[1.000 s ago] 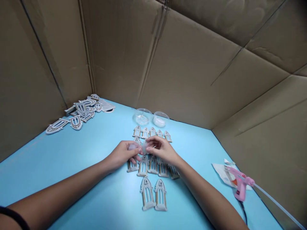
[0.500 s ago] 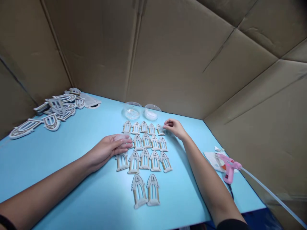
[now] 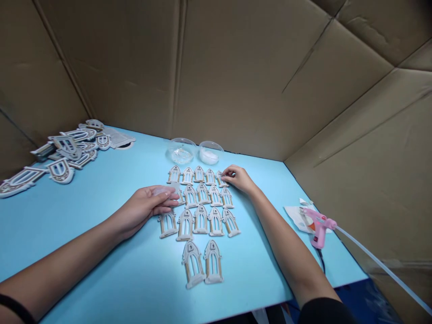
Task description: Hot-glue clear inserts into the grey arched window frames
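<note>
Several small arched window frames (image 3: pixel 201 218), white with gold-brown sides, lie in rows on the light blue table (image 3: pixel 135 279). My left hand (image 3: pixel 150 202) is over the left end of the rows, its thumb closed on thin translucent sheets (image 3: pixel 161 191); it partly covers a frame there. My right hand (image 3: pixel 238 177) is at the right end of the back row, fingertips pinched together over the last arched frame (image 3: pixel 220 179). Whatever lies between those fingertips is too small to make out.
Two clear round dishes (image 3: pixel 182 153) stand behind the rows, one holding white material (image 3: pixel 208 156). A pile of larger arched pieces (image 3: pixel 69 146) lies at the far left. At the right rests a pink glue gun (image 3: pixel 319 227) with a long glue stick. Cardboard walls (image 3: pixel 229 76) enclose the table.
My right hand has moved from beside the last back-row frame to over it, fingertips at its surface. My left hand keeps hold of the translucent sheets. The whole view has shifted slightly.
</note>
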Demonstrator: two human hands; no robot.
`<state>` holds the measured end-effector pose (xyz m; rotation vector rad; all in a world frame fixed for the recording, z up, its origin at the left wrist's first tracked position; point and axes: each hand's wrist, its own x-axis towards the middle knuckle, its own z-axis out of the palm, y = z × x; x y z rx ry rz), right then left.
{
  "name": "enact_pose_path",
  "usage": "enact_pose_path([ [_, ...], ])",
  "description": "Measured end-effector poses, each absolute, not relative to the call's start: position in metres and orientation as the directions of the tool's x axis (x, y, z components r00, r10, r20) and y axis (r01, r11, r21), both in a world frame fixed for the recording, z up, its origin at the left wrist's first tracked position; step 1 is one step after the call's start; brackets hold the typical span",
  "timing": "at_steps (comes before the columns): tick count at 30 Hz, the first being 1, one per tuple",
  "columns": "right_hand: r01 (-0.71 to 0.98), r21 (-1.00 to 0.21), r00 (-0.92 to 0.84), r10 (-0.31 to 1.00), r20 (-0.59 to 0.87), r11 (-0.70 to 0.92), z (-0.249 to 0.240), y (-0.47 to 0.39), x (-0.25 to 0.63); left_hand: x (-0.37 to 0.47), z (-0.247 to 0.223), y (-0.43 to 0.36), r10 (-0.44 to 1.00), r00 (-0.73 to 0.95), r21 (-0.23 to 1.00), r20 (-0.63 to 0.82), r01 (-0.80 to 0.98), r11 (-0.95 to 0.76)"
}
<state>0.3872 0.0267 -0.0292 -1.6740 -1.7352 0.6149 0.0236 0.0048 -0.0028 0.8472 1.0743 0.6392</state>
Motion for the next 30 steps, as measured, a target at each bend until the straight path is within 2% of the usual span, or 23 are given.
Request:
enact_pose_path([
  [6,0.68,-0.72,-0.02,0.985,0.173,0.14,-0.001,0.011,0.348,0.024,-0.013,0.002,0.849,0.36,0.905,-0.388,-0.025,0.424],
  [10,0.549,-0.812,-0.212,0.973,0.095,0.199,0.007,-0.02,0.277,0.027,-0.012,-0.005,0.842,0.426,0.926,-0.331,-0.026,0.377],
  [12,0.411,-0.893,-0.309,0.95,0.053,0.184,0.004,-0.034,0.246,0.028,-0.01,-0.007,0.831,0.46,0.923,-0.313,-0.058,0.38],
  [14,0.382,-0.905,-0.24,0.966,0.097,0.186,0.0,-0.039,0.227,0.026,-0.008,-0.003,0.847,0.446,0.921,-0.288,-0.113,0.373],
  [17,0.415,-0.892,-0.125,0.983,0.138,0.178,-0.003,-0.031,0.221,0.018,-0.007,0.01,0.907,0.332,0.92,-0.258,-0.203,0.336],
  [21,0.456,-0.87,-0.156,0.979,0.128,0.187,-0.003,-0.008,0.222,0.007,-0.014,0.027,0.94,0.226,0.916,-0.254,-0.257,0.309],
  [26,0.523,-0.829,-0.177,0.976,0.124,0.2,-0.008,0.004,0.22,0.007,-0.025,0.029,0.932,0.288,0.949,-0.219,-0.16,0.272],
  [30,0.551,-0.809,-0.214,0.972,0.1,0.205,-0.006,0.002,0.226,0.006,-0.024,0.024,0.924,0.369,0.995,-0.097,0.041,0.088],
])
